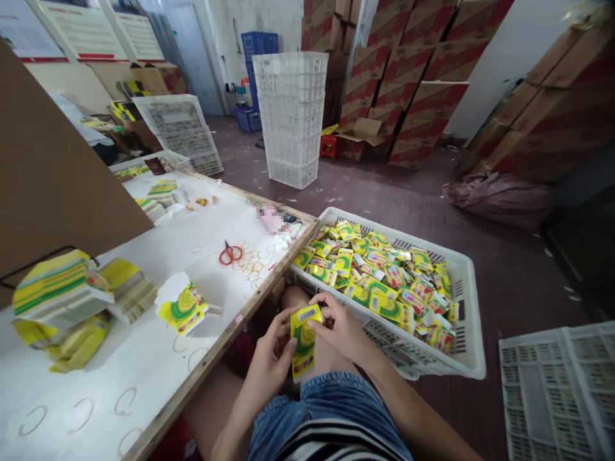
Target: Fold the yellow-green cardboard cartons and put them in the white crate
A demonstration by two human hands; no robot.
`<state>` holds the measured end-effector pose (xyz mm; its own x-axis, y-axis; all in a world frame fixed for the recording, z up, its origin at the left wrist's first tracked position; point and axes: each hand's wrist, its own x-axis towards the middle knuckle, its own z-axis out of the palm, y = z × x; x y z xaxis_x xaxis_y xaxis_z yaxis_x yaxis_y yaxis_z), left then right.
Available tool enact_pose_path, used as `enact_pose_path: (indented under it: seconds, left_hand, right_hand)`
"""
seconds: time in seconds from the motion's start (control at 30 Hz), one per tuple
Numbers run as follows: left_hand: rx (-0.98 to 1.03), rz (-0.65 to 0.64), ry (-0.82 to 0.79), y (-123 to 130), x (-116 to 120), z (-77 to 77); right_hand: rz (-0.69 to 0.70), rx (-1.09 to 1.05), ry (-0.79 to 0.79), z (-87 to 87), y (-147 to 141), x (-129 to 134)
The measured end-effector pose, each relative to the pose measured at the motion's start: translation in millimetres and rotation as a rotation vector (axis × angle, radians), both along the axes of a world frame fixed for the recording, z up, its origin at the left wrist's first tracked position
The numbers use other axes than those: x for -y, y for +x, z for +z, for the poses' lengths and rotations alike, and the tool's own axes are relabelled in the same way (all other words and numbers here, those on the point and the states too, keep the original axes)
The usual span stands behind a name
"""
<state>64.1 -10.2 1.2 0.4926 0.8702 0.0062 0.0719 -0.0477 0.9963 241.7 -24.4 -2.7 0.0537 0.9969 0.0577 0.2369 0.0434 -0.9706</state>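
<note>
Over my lap I hold a small yellow-and-green printed carton (303, 339) with a barcode at its upper end. My left hand (273, 352) grips its left edge between thumb and fingers. My right hand (339, 325) is closed on its upper right side, the thumb resting on the face. Just to the right, a white plastic crate (468, 307) is heaped with similar small cartons (384, 275). On the table (158, 378) to my left lie a few flat unfolded cartons (185, 306) and banded stacks of carton blanks (57, 288).
Red-handled scissors (230, 254) lie by scattered rubber bands (252, 262) near the table's wooden edge. A tall stack of white crates (291, 121) stands ahead. Brown boxes (408, 77) are piled behind it. Another white crate (557, 384) sits at the lower right, on the floor.
</note>
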Motion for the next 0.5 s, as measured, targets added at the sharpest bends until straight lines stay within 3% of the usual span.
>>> enact_pose_path:
  seconds: [0.27, 0.4, 0.5]
  left_hand:
    - [0.209, 0.030, -0.236, 0.0, -5.3, 1.4]
    - [0.199, 0.003, -0.257, 6.5, -3.3, 3.2]
    - [0.159, -0.034, -0.214, 13.5, -2.5, 1.7]
  right_hand:
    - [0.062, -0.027, 0.021, -6.0, 3.3, -1.3]
    - [0.007, -0.064, 0.098, -8.4, 4.8, 1.3]
    - [0.050, -0.266, 0.039, -17.2, 7.9, -0.8]
